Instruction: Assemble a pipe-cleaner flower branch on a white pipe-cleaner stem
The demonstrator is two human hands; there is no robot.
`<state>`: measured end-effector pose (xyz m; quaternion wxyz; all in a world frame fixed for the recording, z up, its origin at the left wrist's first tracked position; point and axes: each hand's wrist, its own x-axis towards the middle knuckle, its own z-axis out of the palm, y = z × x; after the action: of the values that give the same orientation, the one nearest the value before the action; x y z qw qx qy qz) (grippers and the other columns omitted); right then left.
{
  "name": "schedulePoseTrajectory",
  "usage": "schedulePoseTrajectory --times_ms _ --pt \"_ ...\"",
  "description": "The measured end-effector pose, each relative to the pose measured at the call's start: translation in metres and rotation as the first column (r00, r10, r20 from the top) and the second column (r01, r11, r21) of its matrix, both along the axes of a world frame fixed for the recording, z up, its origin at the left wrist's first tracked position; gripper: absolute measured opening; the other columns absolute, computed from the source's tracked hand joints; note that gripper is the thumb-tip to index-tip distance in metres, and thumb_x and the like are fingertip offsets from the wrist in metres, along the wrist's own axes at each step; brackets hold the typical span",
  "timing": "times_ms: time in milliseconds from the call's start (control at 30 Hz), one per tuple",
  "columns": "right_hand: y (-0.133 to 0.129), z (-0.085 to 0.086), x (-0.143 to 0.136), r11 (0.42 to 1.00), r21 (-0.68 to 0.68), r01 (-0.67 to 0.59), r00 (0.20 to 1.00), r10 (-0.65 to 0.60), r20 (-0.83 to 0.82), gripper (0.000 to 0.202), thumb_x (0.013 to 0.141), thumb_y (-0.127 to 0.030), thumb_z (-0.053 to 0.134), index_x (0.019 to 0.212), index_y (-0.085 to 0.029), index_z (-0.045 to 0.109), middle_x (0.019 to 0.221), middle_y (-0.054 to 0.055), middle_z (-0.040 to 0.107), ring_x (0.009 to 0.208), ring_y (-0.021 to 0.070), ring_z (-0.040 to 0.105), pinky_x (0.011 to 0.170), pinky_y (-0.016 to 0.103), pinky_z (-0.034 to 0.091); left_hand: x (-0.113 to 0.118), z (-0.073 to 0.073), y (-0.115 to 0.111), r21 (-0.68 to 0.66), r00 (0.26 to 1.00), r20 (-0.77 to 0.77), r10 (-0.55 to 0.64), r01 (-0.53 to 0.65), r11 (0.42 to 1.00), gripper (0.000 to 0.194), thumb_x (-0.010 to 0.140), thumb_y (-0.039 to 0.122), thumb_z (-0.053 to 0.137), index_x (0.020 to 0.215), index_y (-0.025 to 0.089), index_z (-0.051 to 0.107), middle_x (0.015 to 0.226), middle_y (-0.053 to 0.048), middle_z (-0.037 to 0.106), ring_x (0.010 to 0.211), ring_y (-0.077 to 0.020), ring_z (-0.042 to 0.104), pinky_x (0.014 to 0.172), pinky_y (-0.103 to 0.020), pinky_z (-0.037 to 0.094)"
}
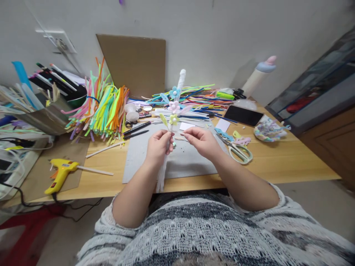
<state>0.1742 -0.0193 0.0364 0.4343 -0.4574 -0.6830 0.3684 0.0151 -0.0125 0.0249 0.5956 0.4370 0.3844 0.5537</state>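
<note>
Upright above a grey mat point(141, 162), a white fuzzy stem point(181, 79) carries a blue flower point(175, 92), a pink flower point(174, 106) and a yellow-green flower point(174, 119). My left hand point(160, 146) is closed around its lower part, and white strands hang below the fist. Just right of the stem, my right hand point(202, 141) has thumb and forefinger pinched together; whatever lies between the fingertips is too small to make out.
Scissors point(240, 153), a black phone point(244, 115) and a braided bowl point(270, 130) lie to the right. Left are bundled pipe cleaners point(108, 111), black pens point(137, 128) and a yellow glue gun point(62, 173) with a stick. Brown cardboard point(135, 64) leans on the wall.
</note>
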Motion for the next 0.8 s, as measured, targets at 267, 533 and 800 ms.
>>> schedulePoseTrajectory --times_ms 267,533,800 --pt "-0.039 0.034 0.0 0.825 0.479 -0.299 0.659 -0.184 0.729 0.024 0.084 -0.018 0.037 0.078 -0.016 0.06 0.071 0.006 0.061 0.065 0.0142 0.049 0.057 0.028 0.029 -0.002 0.031 -0.002 0.349 0.896 -0.397 0.197 -0.051 0.936 0.018 0.073 0.029 0.056 0.059 0.017 0.052 0.048 0.004 0.046 0.04 -0.0073 0.042 0.039 -0.019 0.029" --pt "-0.032 0.096 -0.001 0.845 0.378 -0.379 0.797 0.09 0.597 0.018 0.078 -0.015 0.047 0.062 -0.017 0.055 0.063 0.003 0.055 0.067 0.0127 0.049 0.059 0.027 0.031 -0.01 0.044 -0.015 0.619 0.424 -0.768 0.48 0.301 0.725 0.007 0.07 0.019 0.053 0.066 0.019 0.059 0.065 -0.003 0.055 0.058 -0.0139 0.045 0.053 -0.024 0.026" --pt "0.06 0.095 0.003 0.939 0.103 -0.327 0.888 0.269 0.373 0.026 0.08 -0.023 0.046 0.061 -0.018 0.062 0.062 -0.005 0.057 0.072 0.0076 0.056 0.063 0.021 0.036 -0.022 0.05 -0.043 0.542 0.504 -0.817 0.28 0.506 0.671 0.01 0.071 0.021 0.056 0.075 0.023 0.065 0.067 -0.005 0.059 0.055 -0.0138 0.045 0.051 -0.025 0.026"
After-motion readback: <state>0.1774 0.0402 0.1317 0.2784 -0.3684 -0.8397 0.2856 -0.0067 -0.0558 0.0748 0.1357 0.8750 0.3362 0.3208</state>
